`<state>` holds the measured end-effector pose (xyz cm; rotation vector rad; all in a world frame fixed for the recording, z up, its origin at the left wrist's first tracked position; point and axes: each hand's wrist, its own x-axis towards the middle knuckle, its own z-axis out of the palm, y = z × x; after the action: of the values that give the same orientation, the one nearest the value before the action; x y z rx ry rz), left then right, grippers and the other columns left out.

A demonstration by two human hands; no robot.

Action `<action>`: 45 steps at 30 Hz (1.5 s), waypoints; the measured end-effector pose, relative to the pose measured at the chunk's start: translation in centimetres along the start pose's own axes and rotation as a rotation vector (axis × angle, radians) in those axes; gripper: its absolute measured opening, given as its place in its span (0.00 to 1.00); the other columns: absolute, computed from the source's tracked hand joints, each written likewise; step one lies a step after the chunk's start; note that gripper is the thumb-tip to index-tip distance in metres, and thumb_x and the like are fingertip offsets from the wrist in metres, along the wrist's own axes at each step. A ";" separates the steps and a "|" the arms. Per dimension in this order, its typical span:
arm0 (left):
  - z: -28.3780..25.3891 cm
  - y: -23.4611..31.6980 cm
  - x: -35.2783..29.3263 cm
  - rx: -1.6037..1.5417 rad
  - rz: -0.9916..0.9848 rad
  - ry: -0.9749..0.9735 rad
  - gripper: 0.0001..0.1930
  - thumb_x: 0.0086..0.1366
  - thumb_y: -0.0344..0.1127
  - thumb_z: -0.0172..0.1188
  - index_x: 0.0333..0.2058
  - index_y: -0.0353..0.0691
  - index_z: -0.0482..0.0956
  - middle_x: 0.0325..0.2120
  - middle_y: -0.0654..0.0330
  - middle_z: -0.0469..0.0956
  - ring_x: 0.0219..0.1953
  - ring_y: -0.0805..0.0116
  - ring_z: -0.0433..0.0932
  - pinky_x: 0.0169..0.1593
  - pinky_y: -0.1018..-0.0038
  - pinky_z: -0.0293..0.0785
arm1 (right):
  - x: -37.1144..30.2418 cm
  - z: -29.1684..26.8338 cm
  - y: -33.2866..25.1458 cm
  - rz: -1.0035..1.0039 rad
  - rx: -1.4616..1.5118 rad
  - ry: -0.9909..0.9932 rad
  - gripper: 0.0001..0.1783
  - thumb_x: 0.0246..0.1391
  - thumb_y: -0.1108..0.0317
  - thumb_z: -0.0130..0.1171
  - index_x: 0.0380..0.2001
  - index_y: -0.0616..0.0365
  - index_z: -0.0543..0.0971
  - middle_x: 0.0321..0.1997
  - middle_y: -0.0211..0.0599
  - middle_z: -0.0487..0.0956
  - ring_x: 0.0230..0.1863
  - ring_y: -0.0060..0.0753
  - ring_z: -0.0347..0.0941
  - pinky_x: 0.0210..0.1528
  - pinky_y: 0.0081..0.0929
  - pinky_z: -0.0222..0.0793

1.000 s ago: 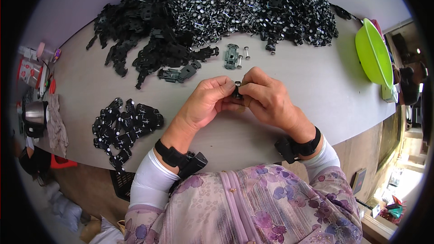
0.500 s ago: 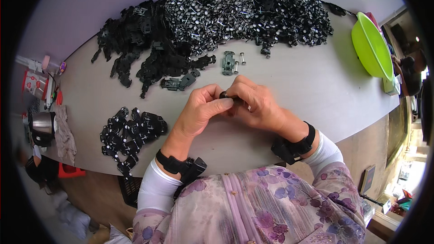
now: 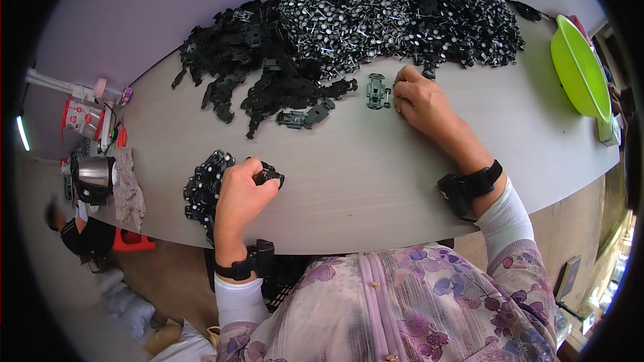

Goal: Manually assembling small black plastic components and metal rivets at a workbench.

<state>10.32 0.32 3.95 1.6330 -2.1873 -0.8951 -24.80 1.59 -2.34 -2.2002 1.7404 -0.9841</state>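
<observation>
My left hand [image 3: 243,193] is closed around a small black toy car chassis [image 3: 271,175], at the right edge of a pile of black chassis with wheels [image 3: 206,184]. Farther right, my right hand [image 3: 426,102] reaches forward with its fingers pinched down at the table; whatever lies between the fingertips is hidden. Just left of those fingertips are a dark green chassis [image 3: 376,92] and, beside it, a wheel axle [image 3: 387,98].
At the back rise heaps of bare black chassis [image 3: 235,47], silver-faced wheel axles [image 3: 349,13] and darker wheel axles [image 3: 463,20]. A lime-green basin [image 3: 578,70] stands at the right. Along the left edge are a crumpled cloth [image 3: 129,188] and a metal pot [image 3: 97,173]. Another person [image 3: 84,231] is far left.
My hands were together at the middle over a small dark part. Now the left has gone left with a chassis, and the right has moved forward to the axles. The view has shifted left.
</observation>
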 end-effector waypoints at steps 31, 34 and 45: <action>8.8 6.0 6.6 -1.324 -0.129 -0.541 0.07 0.59 0.29 0.60 0.35 0.33 0.78 0.27 0.57 0.80 0.26 0.68 0.81 0.27 0.76 0.77 | -1.5 -0.5 -6.1 -0.288 0.279 0.069 0.19 0.30 0.83 0.62 0.32 0.59 0.75 0.39 0.38 0.74 0.37 0.43 0.71 0.37 0.33 0.71; 9.0 5.7 6.5 -1.301 -0.141 -0.573 0.06 0.60 0.28 0.60 0.34 0.31 0.78 0.26 0.57 0.79 0.25 0.69 0.80 0.27 0.78 0.76 | -1.5 -0.5 -6.3 -0.300 0.258 0.048 0.17 0.30 0.83 0.62 0.30 0.59 0.75 0.37 0.38 0.74 0.36 0.44 0.72 0.36 0.33 0.71; 9.5 5.5 6.6 -1.346 -0.064 -0.714 0.05 0.60 0.33 0.60 0.31 0.37 0.79 0.24 0.64 0.78 0.22 0.76 0.76 0.26 0.83 0.66 | -2.0 -0.5 -6.8 -0.320 0.220 0.030 0.09 0.33 0.82 0.63 0.20 0.62 0.74 0.35 0.38 0.75 0.31 0.39 0.73 0.31 0.31 0.72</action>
<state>-1.31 -1.88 -1.01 0.6972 -1.0819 -2.4464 -19.80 5.63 0.74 -2.3685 1.2411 -1.2149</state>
